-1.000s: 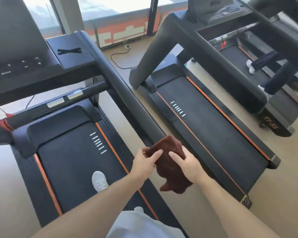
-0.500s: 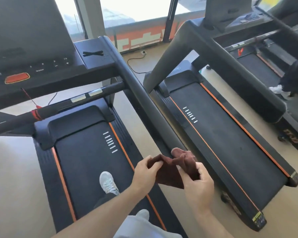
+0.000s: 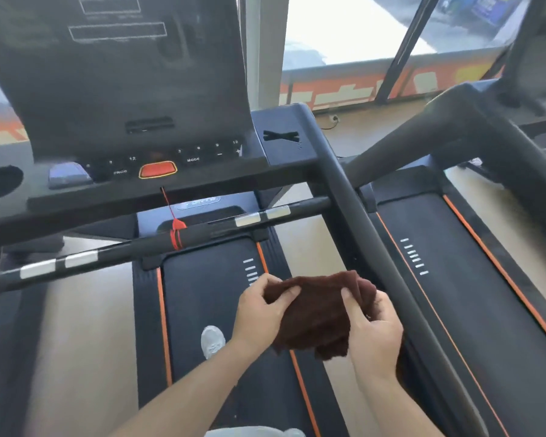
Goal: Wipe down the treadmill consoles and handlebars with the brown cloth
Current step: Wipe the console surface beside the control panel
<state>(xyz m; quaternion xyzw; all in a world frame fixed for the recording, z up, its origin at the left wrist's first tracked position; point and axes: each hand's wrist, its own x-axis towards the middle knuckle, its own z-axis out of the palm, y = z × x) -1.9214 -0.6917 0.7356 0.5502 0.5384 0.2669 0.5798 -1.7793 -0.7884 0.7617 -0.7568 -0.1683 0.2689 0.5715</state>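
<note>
Room: gym floor (image 3: 85, 326), pale and smooth, beside a glazed wall with an orange band (image 3: 344, 93) along its base. Two treadmills stood side by side, each with a matte black belt (image 3: 208, 294) edged in orange stripes.
Console (image 3: 133, 89): dark, glossy upright panel; red oval stop button (image 3: 157, 169); red safety cord (image 3: 172, 222) wound round the black crossbar (image 3: 202, 231), which bore silver sensor plates.
Handlebar (image 3: 375, 247): thick, rounded, black, sloping down just right of the hands.
Brown cloth (image 3: 316, 313): soft, napped, crumpled, held in the air above the belt's right edge.
Left hand (image 3: 259, 313): fingers pinched the cloth's left edge.
Right hand (image 3: 374, 335): fingers clenched round its right side.
White shoe (image 3: 212, 341): on the belt.
</note>
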